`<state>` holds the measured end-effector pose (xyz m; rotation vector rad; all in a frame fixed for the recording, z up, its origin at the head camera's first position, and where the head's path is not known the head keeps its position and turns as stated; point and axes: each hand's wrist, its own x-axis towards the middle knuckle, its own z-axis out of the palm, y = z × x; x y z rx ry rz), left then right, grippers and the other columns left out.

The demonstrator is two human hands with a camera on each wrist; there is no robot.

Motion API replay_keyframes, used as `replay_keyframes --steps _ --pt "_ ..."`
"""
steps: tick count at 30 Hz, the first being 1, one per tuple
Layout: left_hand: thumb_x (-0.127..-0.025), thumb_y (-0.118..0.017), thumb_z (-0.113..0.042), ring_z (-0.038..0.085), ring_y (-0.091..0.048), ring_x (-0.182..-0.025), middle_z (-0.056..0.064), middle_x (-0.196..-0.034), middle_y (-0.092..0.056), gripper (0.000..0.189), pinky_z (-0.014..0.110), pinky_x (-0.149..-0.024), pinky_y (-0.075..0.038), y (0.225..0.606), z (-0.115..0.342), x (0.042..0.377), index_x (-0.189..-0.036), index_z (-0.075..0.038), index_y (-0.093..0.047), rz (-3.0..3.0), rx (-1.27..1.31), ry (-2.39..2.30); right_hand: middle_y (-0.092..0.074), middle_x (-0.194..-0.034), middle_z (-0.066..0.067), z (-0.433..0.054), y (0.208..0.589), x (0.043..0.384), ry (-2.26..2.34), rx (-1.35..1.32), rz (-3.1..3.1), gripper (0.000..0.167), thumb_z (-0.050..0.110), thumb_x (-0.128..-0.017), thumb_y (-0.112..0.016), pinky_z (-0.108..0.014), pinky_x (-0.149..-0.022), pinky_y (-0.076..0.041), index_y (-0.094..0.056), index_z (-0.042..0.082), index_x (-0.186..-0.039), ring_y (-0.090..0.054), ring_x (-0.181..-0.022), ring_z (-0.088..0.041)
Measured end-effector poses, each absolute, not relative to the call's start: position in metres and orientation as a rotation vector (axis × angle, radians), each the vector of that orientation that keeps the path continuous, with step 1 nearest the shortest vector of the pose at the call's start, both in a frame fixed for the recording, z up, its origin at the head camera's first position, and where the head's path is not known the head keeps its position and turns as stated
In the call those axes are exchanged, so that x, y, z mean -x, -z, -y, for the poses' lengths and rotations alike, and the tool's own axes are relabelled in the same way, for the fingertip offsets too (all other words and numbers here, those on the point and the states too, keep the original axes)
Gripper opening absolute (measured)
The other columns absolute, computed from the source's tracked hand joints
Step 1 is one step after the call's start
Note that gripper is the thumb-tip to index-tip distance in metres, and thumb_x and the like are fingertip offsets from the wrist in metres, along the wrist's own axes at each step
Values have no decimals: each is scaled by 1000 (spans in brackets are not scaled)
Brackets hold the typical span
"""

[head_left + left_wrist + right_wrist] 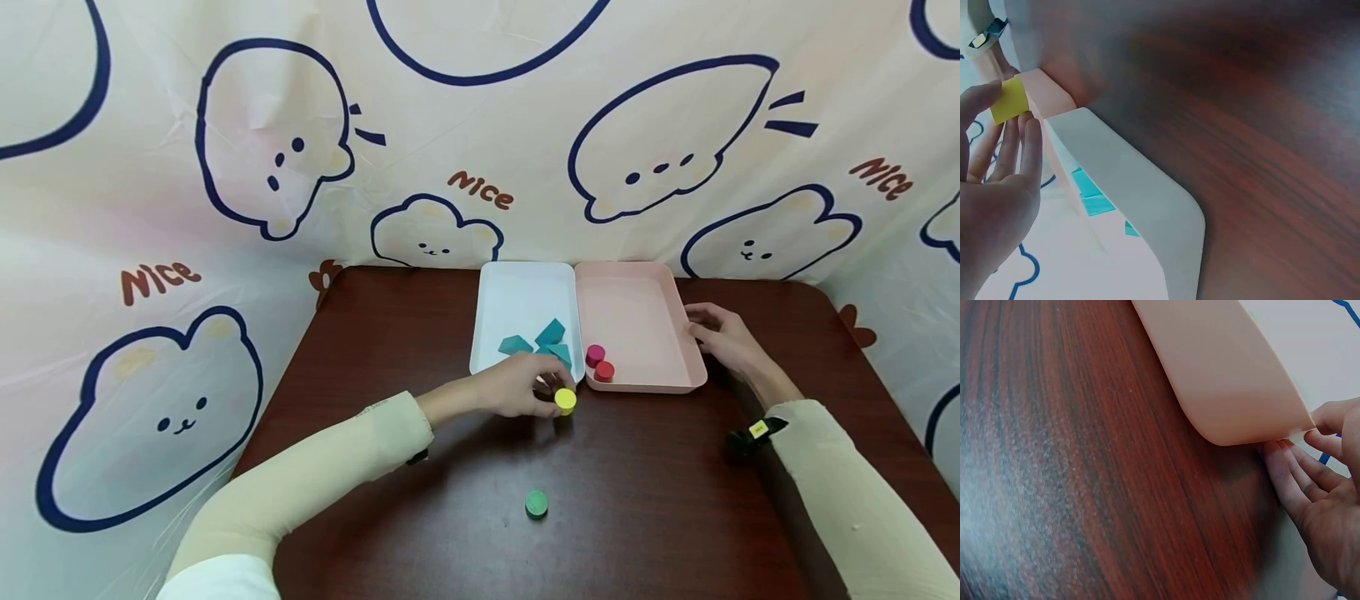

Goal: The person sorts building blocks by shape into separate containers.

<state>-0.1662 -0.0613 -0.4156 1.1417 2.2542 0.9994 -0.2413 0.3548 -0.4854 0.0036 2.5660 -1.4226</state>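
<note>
Between thumb and fingertips, my left hand [517, 385] pinches a yellow round block [565, 402], held just past the near right corner of the white tray [517, 283]. Its flat yellow side [1010, 100] shows in the left wrist view. My right hand [731, 340] grips the right rim of the pink tray [637, 287], fingers at the wall, as the right wrist view also shows. Inside the pink tray, a magenta round block [595, 355] and a red round block [604, 372] sit at the near left corner. Several teal angular blocks [551, 332] lie in the white tray.
A green round block [536, 503] stands alone on the dark wood table [637, 500], nearer to me. Both trays stand side by side at the table's far edge. Behind them hangs a pale cloth [525, 125] with bear drawings.
</note>
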Motion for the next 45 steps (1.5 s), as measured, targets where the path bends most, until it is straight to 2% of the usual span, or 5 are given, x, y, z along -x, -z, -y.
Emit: replay_keyframes --steps 9,18,29,38,45 --pt "-93 -83 -11 14 -69 -104 -3 -111 -69 28 27 -98 -59 412 48 178 -119 -9 -72 -2258 -1143 -1103 -45 -152 -25 -355 484 239 1418 -10 -2583 56 33 -114 -50 -17 -81 -58 -38 4 -161 -54 -123 -32" --pt "-94 -82 -11 31 -69 -106 3 -112 -69 28 38 -100 -60 400 42 199 -119 -7 -71 -2346 -1109 -1144 -45 -151 -25 -354 484 238 1425 -5 -2581 55 33 -114 -49 -16 -81 -58 -39 4 -160 -54 -123 -33" --pt "-94 -84 -15 25 -69 -106 2 -112 -69 30 34 -97 -61 393 27 219 -119 -11 -69 -2439 -992 -1159 -46 -150 -25 -352 484 237 1419 -14 -2590 54 31 -114 -50 -17 -81 -58 -40 4 -159 -55 -121 -32" --pt "-93 -85 -17 15 -66 -103 1 -114 -69 31 15 -86 -58 396 14 235 -119 -14 -68 -2513 -897 -1199 -46 -150 -25 -351 485 239 1425 -21 -2588 54 32 -114 -49 -17 -81 -58 -40 4 -159 -55 -122 -33" --pt "-94 -83 -18 16 -66 -101 2 -112 -70 29 15 -84 -57 405 4 247 -118 -12 -69 -2547 -850 -1246 -45 -152 -26 -353 485 240 1431 -18 -2578 55 32 -114 -49 -15 -79 -57 -39 4 -160 -53 -125 -35"
